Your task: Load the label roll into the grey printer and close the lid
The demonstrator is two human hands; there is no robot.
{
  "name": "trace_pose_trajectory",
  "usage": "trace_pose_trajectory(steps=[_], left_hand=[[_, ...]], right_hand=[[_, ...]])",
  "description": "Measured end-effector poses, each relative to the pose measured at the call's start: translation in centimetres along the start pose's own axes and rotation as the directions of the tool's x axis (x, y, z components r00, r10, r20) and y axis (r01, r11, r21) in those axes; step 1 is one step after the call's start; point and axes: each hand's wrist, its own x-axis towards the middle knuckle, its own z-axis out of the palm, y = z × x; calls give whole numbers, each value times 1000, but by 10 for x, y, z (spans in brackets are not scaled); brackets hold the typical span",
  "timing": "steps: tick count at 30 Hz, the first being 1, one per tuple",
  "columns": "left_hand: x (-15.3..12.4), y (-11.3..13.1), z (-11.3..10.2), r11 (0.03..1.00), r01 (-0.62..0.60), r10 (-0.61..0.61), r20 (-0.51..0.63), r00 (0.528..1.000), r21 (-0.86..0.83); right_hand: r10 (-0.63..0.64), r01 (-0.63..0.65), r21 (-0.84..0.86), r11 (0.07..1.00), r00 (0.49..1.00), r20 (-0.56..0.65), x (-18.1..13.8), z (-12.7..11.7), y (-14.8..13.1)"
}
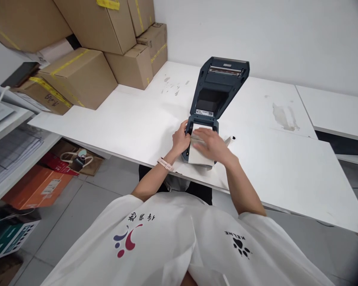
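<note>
A dark blue-grey label printer stands on the white table with its lid tipped up and back. White label paper lies in its base and hangs out over the front. My left hand grips the left side of the base, thumb toward the paper. Over the paper, my right hand is stretched out flat, slightly blurred, its fingers on or just above the labels. Right of the printer, a small white piece with a dark round end is partly hidden by that hand.
Taped cardboard boxes are stacked at the back left, with a dark flat device on one. The white table runs to the right along the wall. A shelf and an orange box are at the lower left.
</note>
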Motion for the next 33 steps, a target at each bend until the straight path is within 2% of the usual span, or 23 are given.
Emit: trace_pose_trajectory(steps=[3,6,11,19,22,25,27,29,31,33], left_hand=[[-1,0,0,1000,-25,25,-9,1000,-5],[-1,-1,0,1000,-28,27,-18,999,-13],[-2,1,0,1000,-17,17,-20,1000,-8],[-1,1,0,1000,-11,11,-27,1000,-27],[1,0,0,996,2,-5,-23,1000,-91],[-13,-5,0,968,9,-5,16,1000,-252],[-33,-10,1,936,45,-20,73,997,-348],[-57,-16,0,923,129,-79,149,986,-363],[-78,-22,-2,913,148,-84,179,980,-381],[-91,-26,-5,907,164,-90,202,975,-388]], right_hand=[[-56,58,59,997,998,-25,-35,13,-22],[1,0,22,1000,999,-48,-53,26,-34],[53,-56,-28,998,995,-84,-55,36,-41],[97,-97,-4,995,994,-41,-52,31,-46],[108,-106,32,994,993,-44,-53,32,-47],[112,-95,160,983,988,-107,-58,25,-47],[154,-97,251,963,963,-220,-59,10,-39],[235,-143,263,954,902,-363,-52,-12,-22],[304,-220,223,949,820,-484,-32,-38,6],[344,-242,252,937,762,-548,2,-63,45]])
